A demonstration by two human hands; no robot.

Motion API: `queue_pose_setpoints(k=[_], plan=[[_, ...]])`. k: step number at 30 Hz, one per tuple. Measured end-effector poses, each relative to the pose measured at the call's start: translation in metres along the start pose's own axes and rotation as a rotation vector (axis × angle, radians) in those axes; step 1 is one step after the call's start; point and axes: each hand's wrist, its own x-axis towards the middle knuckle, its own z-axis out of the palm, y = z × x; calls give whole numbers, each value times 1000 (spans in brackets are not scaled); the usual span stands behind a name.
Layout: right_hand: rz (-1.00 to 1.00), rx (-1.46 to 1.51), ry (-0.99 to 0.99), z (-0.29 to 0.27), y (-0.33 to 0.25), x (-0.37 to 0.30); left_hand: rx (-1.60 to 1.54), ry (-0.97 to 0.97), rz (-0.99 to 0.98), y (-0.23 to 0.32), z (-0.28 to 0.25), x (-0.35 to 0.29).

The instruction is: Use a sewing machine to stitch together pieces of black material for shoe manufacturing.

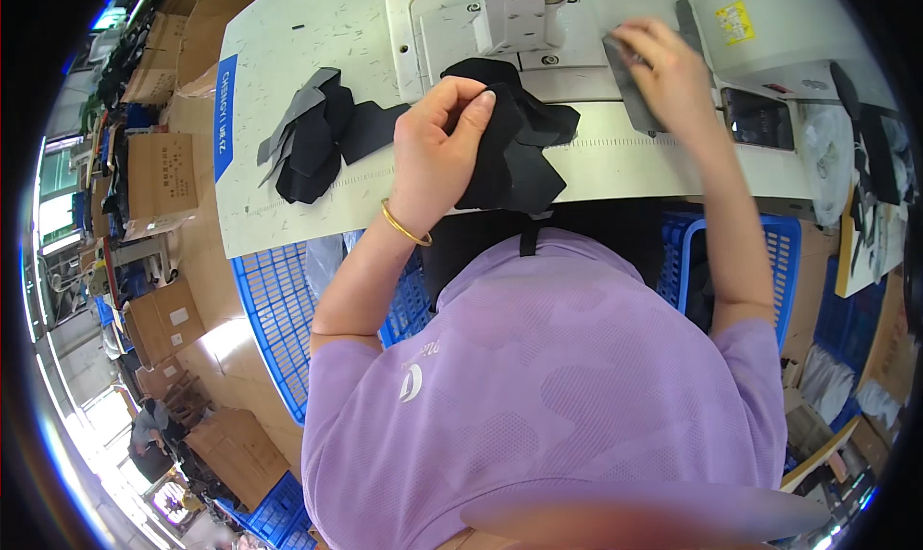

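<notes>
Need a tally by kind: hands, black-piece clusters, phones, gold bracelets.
Hands: 2, left hand and right hand
Black-piece clusters: 2, held cluster and tabletop cluster
Phone: 1
Gold bracelet: 1
Total: 6
Layers overlap, so single pieces can't be counted.

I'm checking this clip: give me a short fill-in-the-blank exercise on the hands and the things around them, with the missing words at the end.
1. The left hand holds black pieces, and a gold bangle circles its ____.
2. The right hand touches a grey piece, and the phone lies to that hand's ____.
3. The basket below the table's left end is coloured ____.

Missing words: wrist; right; blue.
</notes>
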Motion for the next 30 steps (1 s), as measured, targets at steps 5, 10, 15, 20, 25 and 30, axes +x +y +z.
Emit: queue_pose_setpoints(k=[5,10,15,20,25,30], plan=[[151,111,-452,-3,33,29,-102,-70,-72,4,3,2],[30,177,-518,1,36,32,-94,-24,-47,-1,4,0],[359,313,-494,-39,25,43,-41,131,-8,2,-1,2],[391,1321,-266,-118,-66,55,-120,223,40,2,10,7],[649,1263,-102,-55,-132,39,-193,180,-13,15,26,3],[439,758,162,-23,-133,31,-8,141,249,19,19,0]])
